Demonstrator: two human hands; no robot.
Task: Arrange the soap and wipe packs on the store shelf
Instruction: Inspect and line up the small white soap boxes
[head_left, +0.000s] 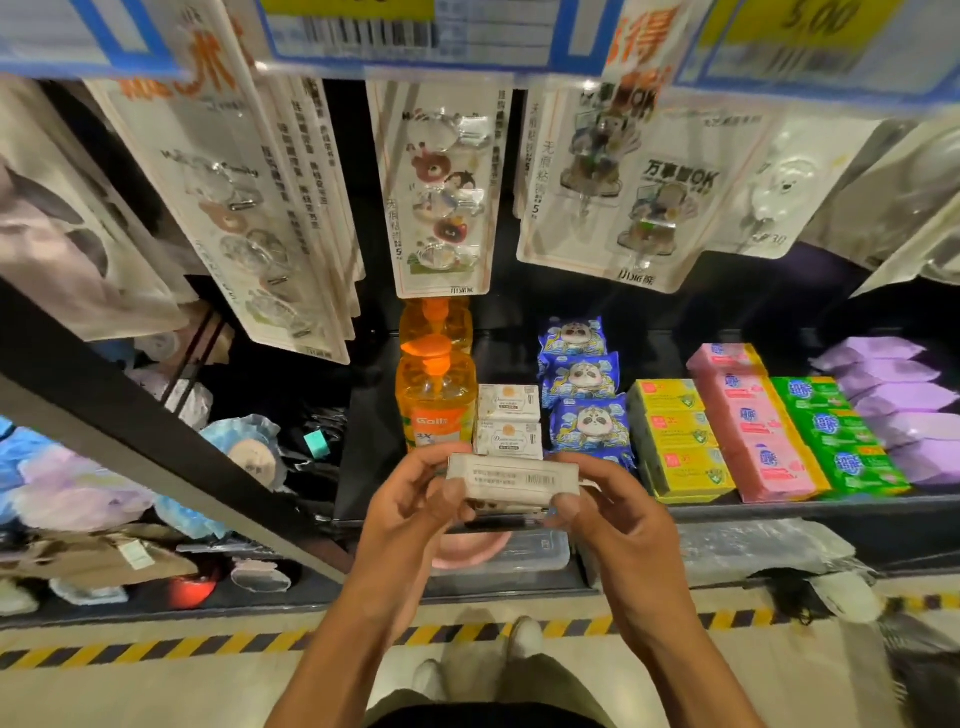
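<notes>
1. Both forearms rise from the bottom edge and lean in toward each other, meeting in front of the shelf (857, 506)
2. The left hand (410, 506) grips the left end of a white soap box (514, 480). Its thumb is pressed on the near face and its fingers (415, 467) are curled round the far side
3. The right hand (608, 514) takes the right end the same way, thumb on the lower near corner and the other fingers wrapped behind the box
4. The white soap box is held level in the air between the two hands, its barcode face turned up toward the camera. It sits just in front of the shelf's front lip and does not rest on it
5. Directly behind it on the shelf stand two matching white boxes (509, 421), one behind the other
6. Orange pump bottles (436, 400) stand just left of that row
7. To its right come a file of blue panda wipe packs (584, 395), then yellow soap boxes (680, 441), pink soap bars (753, 426), green soap bars (836, 436) and purple packs (898, 400), each row running front to back
8. Cards of adhesive hooks (441, 187) hang above the shelf
</notes>
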